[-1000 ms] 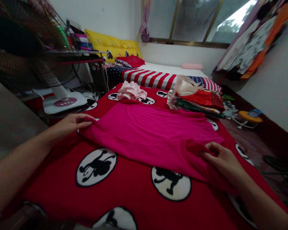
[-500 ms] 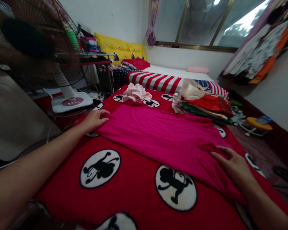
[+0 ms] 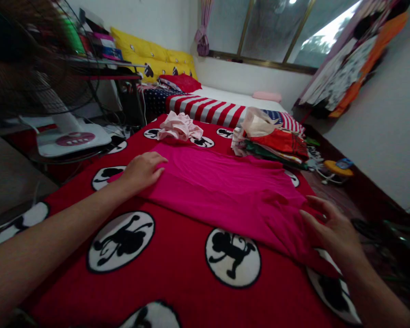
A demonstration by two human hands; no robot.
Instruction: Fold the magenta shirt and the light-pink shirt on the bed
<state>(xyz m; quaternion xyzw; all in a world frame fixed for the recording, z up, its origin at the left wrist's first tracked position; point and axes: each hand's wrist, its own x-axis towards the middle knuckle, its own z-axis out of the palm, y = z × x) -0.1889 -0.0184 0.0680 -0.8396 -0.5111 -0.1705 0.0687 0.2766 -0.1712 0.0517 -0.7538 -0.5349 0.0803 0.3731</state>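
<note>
A bright pink garment, a shirt by its look, lies spread and partly folded on a red cover with monkey prints. Its near edge is turned over, and wrinkles run across the right part. My left hand rests on the garment's left end, thumb and fingers stretched out. At the right end is my right hand, its thumb and fingers apart beside the cloth's edge. Beyond the garment sits a crumpled pale pink cloth.
A stack of folded clothes stands at the cover's far right. On the left is an electric fan. Behind are a bed with a striped cover and yellow cushions. Clothes hang at right, above a small yellow stool.
My left hand has moved inward from the garment's left corner onto the cloth. My right hand has let go of the raised fold, which now lies flatter. The view has swung right.
</note>
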